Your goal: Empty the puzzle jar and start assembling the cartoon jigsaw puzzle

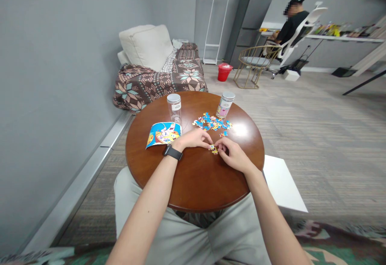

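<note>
Near the middle of the round brown table [193,188], my left hand [196,138] and my right hand [232,153] come together over a few small yellowish jigsaw puzzle pieces [214,150]. The fingertips of both hands pinch these pieces from either side; whether they are joined I cannot tell. A dark watch sits on my left wrist. Just beyond my hands lies a loose pile of blue, yellow and pink puzzle pieces [208,122], with a small blue cluster [223,134] nearer to me. Left of my left hand rests a slightly curled cartoon picture sheet [163,133].
A clear jar with a silver lid [175,110] stands at the table's back left, and a printed canister [224,106] at the back right. Beyond are a covered sofa [163,78], a red bin [224,72], a wire chair [256,62] and a seated person [291,25].
</note>
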{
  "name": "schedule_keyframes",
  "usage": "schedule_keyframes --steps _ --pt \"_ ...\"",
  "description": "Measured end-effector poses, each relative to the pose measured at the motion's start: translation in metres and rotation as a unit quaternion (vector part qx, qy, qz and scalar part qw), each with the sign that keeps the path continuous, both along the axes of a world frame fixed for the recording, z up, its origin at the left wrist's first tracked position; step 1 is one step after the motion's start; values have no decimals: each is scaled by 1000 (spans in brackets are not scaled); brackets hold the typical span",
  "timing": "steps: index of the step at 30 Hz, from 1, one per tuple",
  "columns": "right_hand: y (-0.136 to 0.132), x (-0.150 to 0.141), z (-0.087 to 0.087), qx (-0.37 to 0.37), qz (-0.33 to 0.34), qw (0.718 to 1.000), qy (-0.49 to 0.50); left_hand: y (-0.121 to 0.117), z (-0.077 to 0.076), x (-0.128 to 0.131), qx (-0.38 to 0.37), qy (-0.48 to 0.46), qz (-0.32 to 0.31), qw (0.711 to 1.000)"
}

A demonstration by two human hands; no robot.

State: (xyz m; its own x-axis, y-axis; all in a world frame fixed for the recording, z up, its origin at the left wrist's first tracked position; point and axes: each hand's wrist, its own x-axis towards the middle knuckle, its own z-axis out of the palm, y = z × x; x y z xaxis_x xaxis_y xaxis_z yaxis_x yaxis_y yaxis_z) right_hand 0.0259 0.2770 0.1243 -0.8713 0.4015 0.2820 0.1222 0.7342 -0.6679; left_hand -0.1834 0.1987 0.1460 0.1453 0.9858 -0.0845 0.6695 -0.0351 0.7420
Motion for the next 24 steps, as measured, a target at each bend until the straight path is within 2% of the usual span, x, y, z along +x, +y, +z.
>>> schedule_keyframes --steps 13,17,24 --pt "7 -1 -5 0 -36 998 41 -3 4 3 5 21 11 1000" --pt "6 -1 -4 1 -35 999 40 -4 5 3 6 20 1 1000" --pt "7 -2 -5 -5 -35 999 40 -6 7 8 6 31 21 999"
